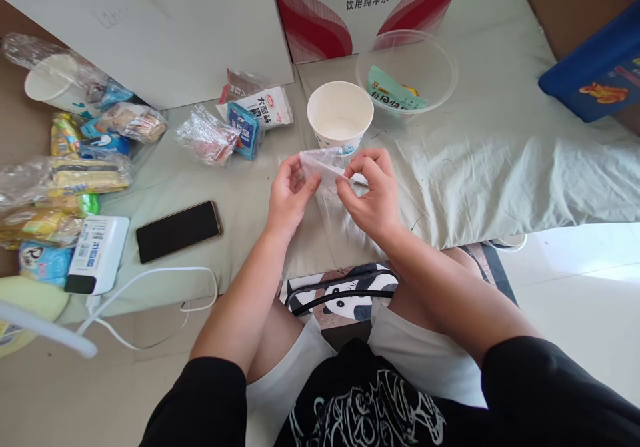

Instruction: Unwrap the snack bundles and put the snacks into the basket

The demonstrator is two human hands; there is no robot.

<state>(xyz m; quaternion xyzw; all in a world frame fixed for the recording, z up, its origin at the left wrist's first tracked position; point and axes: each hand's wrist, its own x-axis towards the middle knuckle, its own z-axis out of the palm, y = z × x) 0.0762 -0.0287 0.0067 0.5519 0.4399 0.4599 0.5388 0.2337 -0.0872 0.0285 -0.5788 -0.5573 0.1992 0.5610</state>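
My left hand and my right hand both pinch a small clear plastic packet, held between them just above the pale green sheet. A white paper bowl stands right behind the packet and looks empty. Farther back on the right sits a clear plastic bowl with a green sachet inside.
A black phone lies at left, beside a white power bank with a white cable. Wrapped snacks pile up at far left; more packets sit behind. A red-white carton and a blue box stand behind.
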